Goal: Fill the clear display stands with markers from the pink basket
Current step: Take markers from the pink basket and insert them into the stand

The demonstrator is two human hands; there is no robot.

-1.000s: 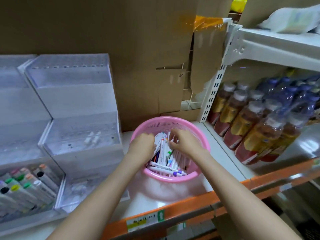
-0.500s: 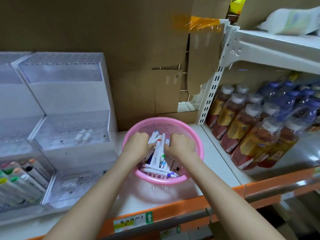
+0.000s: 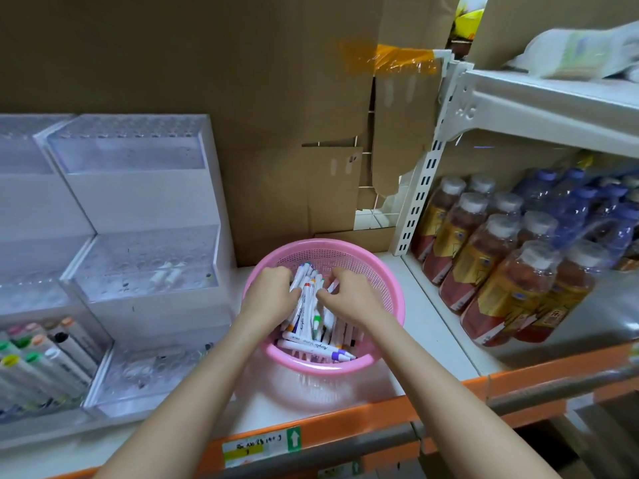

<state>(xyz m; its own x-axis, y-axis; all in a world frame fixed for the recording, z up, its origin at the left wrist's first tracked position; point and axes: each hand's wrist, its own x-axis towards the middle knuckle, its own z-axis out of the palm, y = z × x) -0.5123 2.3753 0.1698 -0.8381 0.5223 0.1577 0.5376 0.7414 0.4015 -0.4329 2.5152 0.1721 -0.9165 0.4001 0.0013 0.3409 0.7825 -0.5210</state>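
Inside the pink basket (image 3: 397, 307), left hand (image 3: 268, 296) and right hand (image 3: 353, 300), each grip tight around the markers (image 3: 307, 299)

The left hand (image 3: 273, 295) and the right hand (image 3: 350, 299) are now drawn closer together inside the pink basket (image 3: 396, 295) than a second ago. A bundle of markers (image 3: 307, 297), then lying loose and spread between them, is now gathered and pressed between the curled fingers of both hands, its capped ends raised toward the far rim.
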